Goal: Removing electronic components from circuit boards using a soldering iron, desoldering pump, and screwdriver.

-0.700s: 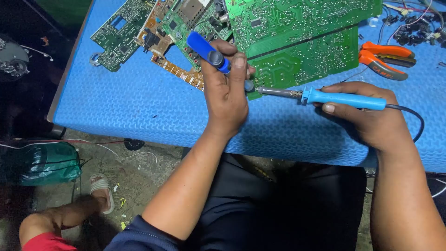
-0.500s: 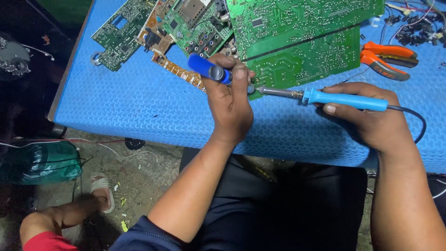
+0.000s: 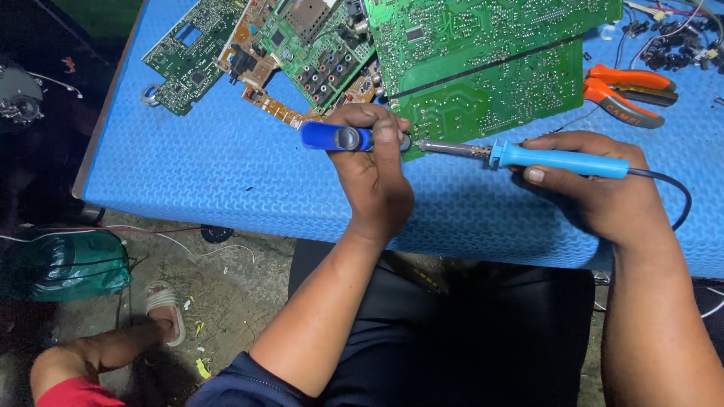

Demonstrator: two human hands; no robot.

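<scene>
Hands work at the edge of a big green board (image 3: 490, 71) on a blue mat (image 3: 226, 173). The left hand (image 3: 373, 177) is closed around a blue pump (image 3: 335, 138), a short tube that lies sideways with its tip at the board's lower corner. One finger rests over the top of the pump. The right hand (image 3: 596, 188) grips the blue handle of a soldering iron (image 3: 528, 156). The iron lies almost flat, and its metal tip points left and meets the board's edge right by the pump. A dark cord runs from the handle past the right wrist. Smaller boards (image 3: 302, 45) lie at the top of the mat, touching each other. Orange pliers (image 3: 630, 87) lie near the right hand, above it. Below the mat is a dirty floor with a green bag (image 3: 68, 264).
</scene>
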